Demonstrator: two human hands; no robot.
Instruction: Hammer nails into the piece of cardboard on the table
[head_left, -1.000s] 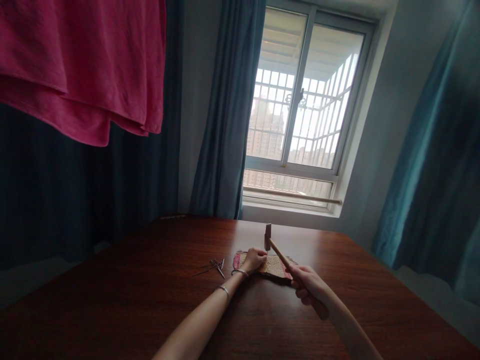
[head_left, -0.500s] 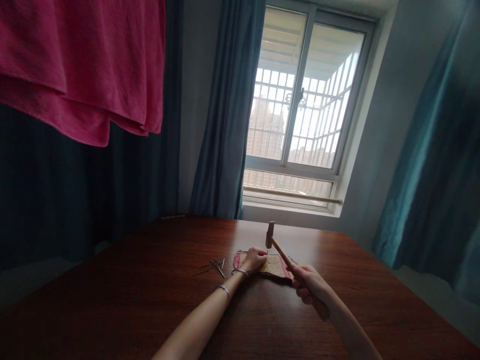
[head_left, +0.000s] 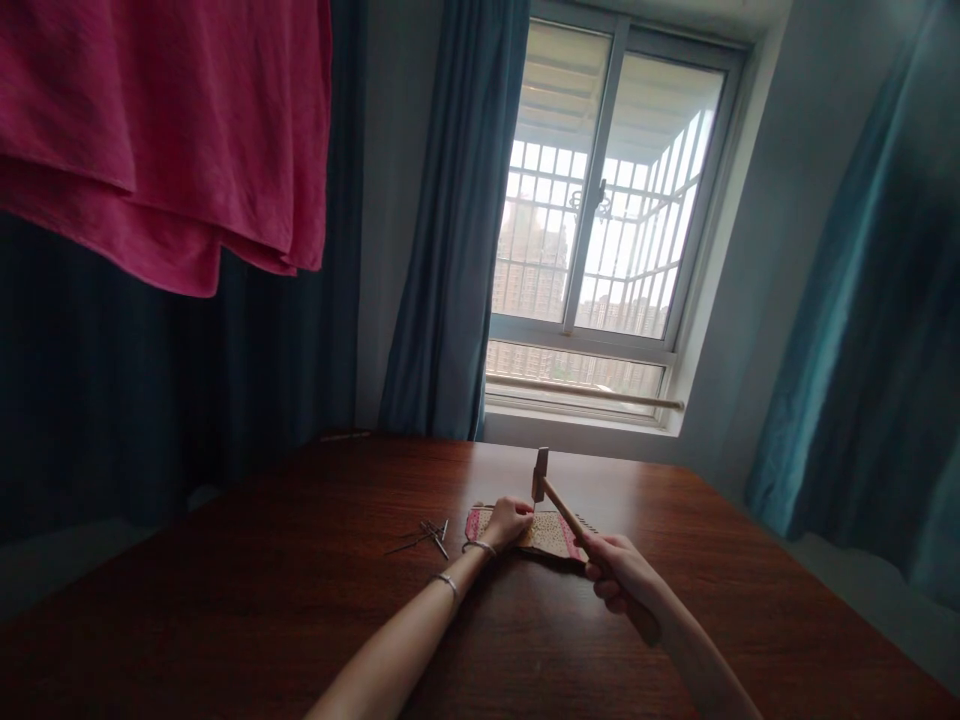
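My right hand (head_left: 619, 575) is closed around the wooden handle of a hammer (head_left: 562, 508). The hammer's head is over my left hand (head_left: 511, 520), right at the top of a thin nail (head_left: 534, 507); whether they touch I cannot tell. My left fingers pinch this nail upright above a patterned piece of matting (head_left: 553, 535) with pink ends, on which the hand rests. Left of that hand, several loose thin metal nails or rods (head_left: 431, 537) lie in a crossed pile.
Everything rests on a brown wooden table (head_left: 360, 610). Behind it are a window (head_left: 592, 200) with a rail (head_left: 585, 391) and blue curtains (head_left: 442, 250). A pink cloth (head_left: 172, 130) hangs at the upper left.
The hammer's head has come down slightly, closer to the top of the nail. My left hand keeps its place on the matting.
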